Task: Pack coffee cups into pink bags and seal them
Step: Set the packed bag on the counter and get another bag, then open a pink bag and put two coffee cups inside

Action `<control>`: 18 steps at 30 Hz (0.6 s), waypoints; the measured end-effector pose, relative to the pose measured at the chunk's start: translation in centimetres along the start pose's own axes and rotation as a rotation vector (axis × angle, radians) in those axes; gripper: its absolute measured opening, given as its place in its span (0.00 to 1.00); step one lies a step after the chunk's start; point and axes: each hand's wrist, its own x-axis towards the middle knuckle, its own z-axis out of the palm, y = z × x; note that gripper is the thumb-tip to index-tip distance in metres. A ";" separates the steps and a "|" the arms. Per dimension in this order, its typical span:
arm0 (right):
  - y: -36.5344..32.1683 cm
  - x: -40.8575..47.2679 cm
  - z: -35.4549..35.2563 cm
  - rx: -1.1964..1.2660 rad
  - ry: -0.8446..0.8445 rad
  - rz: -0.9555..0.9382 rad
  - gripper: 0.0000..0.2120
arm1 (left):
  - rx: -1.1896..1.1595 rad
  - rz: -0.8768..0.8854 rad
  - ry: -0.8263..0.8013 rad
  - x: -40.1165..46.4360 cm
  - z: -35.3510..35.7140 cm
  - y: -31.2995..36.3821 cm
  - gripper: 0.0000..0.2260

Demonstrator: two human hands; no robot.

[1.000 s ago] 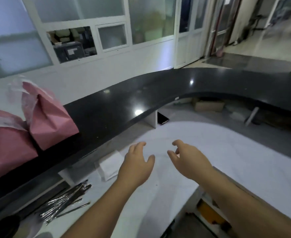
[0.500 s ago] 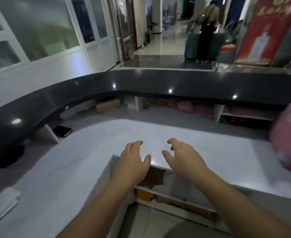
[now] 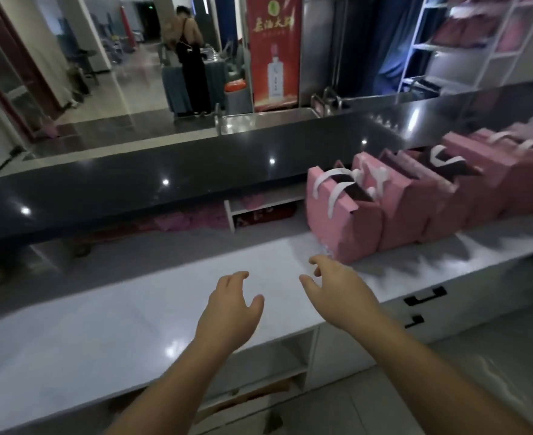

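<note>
The view has swung right to bring a row of pink bags onto the right of the white tabletop, so with left hand and right hand both loosely spread and empty, the nearest bag looks ready for grasping.

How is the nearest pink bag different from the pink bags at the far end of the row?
The nearest pink bag stands with its mouth open, white handles hanging over the rim; the far bags look closed on top, handles lying flat. The nearest bag is close to the right hand; the far bags are well beyond it. All are pink, have white handles, and stand in one row on the white counter.
</note>
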 end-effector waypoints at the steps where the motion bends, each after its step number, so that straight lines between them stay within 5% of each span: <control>1: 1.2 0.9 -0.7 0.009 0.013 0.032 0.24 | -0.002 0.020 -0.026 1.6 0.9 1.2 0.27; 18: 10.6 20.8 -9.5 -0.041 0.212 0.275 0.11 | -0.166 0.202 -0.179 25.6 9.2 18.6 0.27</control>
